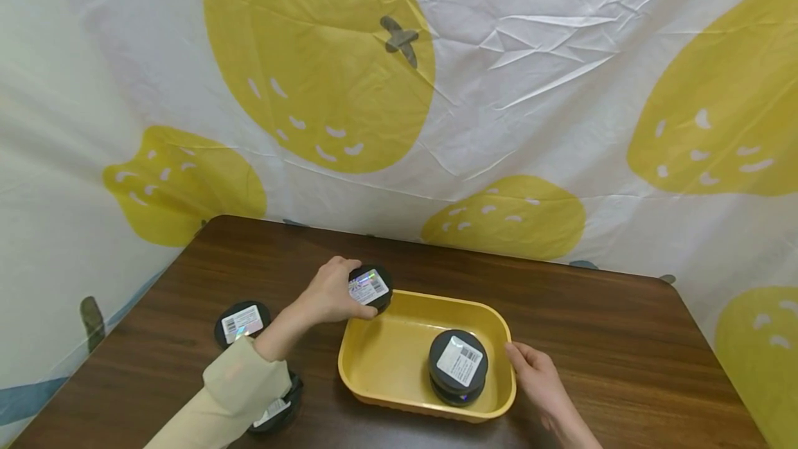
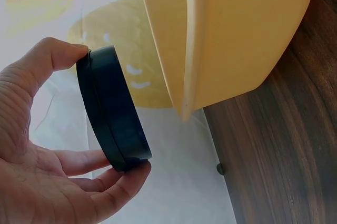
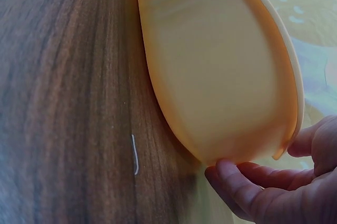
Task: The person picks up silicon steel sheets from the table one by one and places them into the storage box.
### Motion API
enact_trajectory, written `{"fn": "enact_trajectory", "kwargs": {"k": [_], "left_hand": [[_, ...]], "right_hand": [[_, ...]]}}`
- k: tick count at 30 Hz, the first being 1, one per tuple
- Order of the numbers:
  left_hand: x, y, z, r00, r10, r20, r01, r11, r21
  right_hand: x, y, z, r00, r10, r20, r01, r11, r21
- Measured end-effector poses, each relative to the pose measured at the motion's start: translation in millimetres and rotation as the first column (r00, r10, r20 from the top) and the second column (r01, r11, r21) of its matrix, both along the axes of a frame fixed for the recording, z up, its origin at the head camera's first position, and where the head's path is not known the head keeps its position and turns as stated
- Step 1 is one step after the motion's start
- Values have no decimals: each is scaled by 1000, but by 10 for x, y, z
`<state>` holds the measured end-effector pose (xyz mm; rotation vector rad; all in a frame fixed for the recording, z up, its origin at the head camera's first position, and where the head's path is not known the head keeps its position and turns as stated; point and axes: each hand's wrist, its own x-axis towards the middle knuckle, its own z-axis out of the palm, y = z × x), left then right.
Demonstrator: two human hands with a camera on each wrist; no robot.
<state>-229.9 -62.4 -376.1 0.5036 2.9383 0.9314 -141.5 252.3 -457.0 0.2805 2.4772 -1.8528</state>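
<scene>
A flat, round black container [image 1: 369,286] with a white label on top is gripped by its edge in my left hand [image 1: 330,293]. It is over the back left corner of a yellow plastic basin [image 1: 383,359]. The left wrist view shows the thumb on one side of the container [image 2: 113,108] and fingers on the opposite side. My right hand [image 1: 539,381] holds the basin's right end; in the right wrist view the thumb is at the rim and the fingers [image 3: 231,176] lie against the outer wall. Inside the basin, toward the right, sit stacked black containers [image 1: 459,360], the upper one labelled.
Left of the basin, another labelled black container [image 1: 242,323] lies on the dark wooden table [image 1: 598,310]. Nearer the front, a further black container [image 1: 276,411] is partly covered by my left sleeve. A white cloth with yellow fruit prints [image 1: 530,109] hangs behind the table.
</scene>
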Motion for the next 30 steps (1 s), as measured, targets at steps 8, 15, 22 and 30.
{"fn": "enact_trajectory", "kwargs": {"k": [8, 15, 22, 30], "left_hand": [[30, 7, -20, 1000, -19, 3, 19, 1000, 1], [57, 25, -39, 1000, -30, -8, 30, 999, 13], [80, 61, -50, 999, -45, -2, 45, 999, 12], [108, 78, -80, 997, -72, -19, 72, 997, -5]], "right_hand": [[-2, -3, 2, 1000, 0, -6, 0, 1000, 6], [3, -5, -3, 1000, 3, -4, -3, 1000, 3], [15, -17, 16, 1000, -7, 4, 7, 1000, -8], [15, -18, 19, 1000, -3, 10, 3, 1000, 3]]}}
